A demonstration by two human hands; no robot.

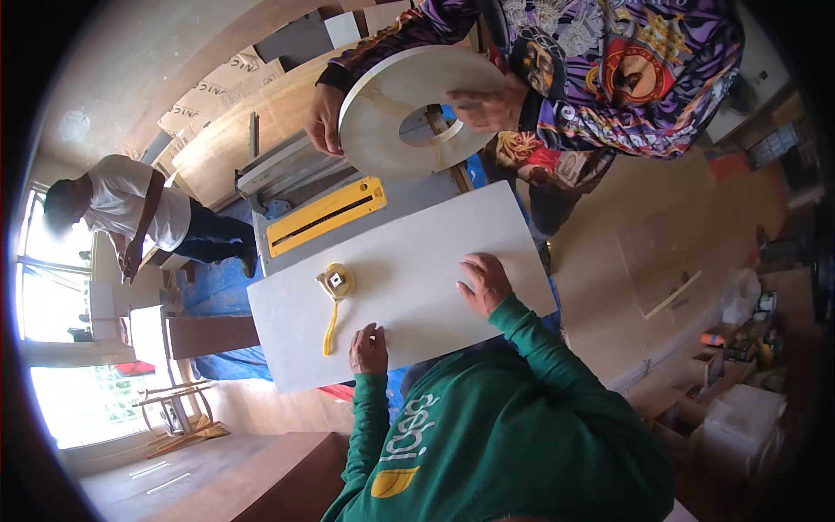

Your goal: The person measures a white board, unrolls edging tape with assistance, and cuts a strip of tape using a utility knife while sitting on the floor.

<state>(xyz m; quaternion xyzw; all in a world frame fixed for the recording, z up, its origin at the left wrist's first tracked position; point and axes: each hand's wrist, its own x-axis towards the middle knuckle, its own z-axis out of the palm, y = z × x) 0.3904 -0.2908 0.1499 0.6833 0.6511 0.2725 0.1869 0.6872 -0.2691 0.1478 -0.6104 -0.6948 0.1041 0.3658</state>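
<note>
Head view — hands (369, 350) (485, 285) on board (417, 235) — left half-curled, right spread.

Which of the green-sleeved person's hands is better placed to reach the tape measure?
Probably the left hand: it is nearer the tape measure, close to its yellow strap. The right hand rests farther off, on the white board.

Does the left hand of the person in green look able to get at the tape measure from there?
Yes, most likely: the left hand is at the near side of the white board, the tape measure lies ahead, its yellow strap trailing back, and nothing seems to stand between.
</note>
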